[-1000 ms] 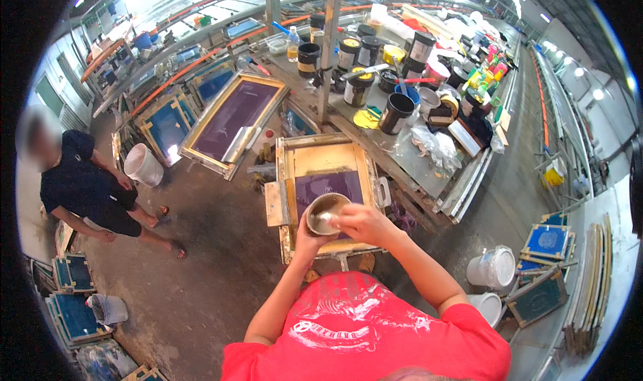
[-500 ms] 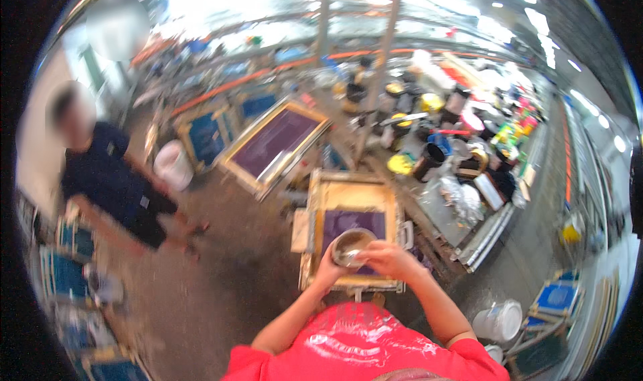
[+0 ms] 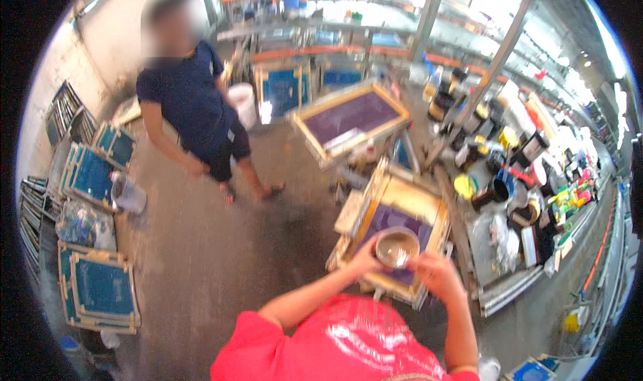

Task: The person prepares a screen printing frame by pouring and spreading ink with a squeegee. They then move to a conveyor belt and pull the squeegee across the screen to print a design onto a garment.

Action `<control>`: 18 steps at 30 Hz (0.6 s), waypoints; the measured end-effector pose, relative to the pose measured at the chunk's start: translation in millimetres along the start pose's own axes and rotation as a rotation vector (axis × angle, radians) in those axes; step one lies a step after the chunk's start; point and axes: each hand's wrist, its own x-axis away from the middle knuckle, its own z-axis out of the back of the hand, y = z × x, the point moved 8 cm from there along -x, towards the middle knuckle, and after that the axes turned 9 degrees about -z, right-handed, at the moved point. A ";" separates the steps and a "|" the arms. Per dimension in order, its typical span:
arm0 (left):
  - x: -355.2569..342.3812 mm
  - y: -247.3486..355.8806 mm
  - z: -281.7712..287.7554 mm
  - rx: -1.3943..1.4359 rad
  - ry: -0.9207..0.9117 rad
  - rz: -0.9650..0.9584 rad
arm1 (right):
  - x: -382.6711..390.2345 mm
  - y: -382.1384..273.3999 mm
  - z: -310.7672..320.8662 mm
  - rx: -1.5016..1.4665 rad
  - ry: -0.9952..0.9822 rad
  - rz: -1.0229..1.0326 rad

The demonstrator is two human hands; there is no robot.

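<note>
My left hand [image 3: 366, 260] is wrapped round the left side of a round cup [image 3: 398, 248] with brownish contents and a bright glint inside. At the cup's right rim, my right hand [image 3: 434, 272] has its fingers drawn together; whatever they hold is too blurred to make out. Below both hands lies a wood-edged printing screen [image 3: 439, 211] with a purple mesh panel [image 3: 383, 221], partly covered by the cup and hands.
A second purple-meshed screen [image 3: 351, 118] rests tilted beyond. Containers, including a black tub [image 3: 494, 191], crowd the bench at right beside a metal post [image 3: 479, 90]. A person in dark clothes [image 3: 184, 106] stands at left. Blue screens [image 3: 100, 284] lean along the left side.
The view has swung left, so the scene sits further right. My right hand has moved from over the cup's mouth to its right rim. The left hand keeps hold of the cup.
</note>
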 end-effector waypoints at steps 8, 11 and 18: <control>0.6 32.5 -23.3 0.182 -0.006 0.157 | -4.2 4.7 2.6 -0.039 0.096 -0.157; -11.2 34.5 -33.3 0.204 -0.022 0.099 | 10.0 10.0 -7.9 -0.011 -0.038 -0.115; -3.7 25.9 -17.3 0.090 -0.025 0.063 | -3.1 3.5 31.9 0.032 0.104 -0.161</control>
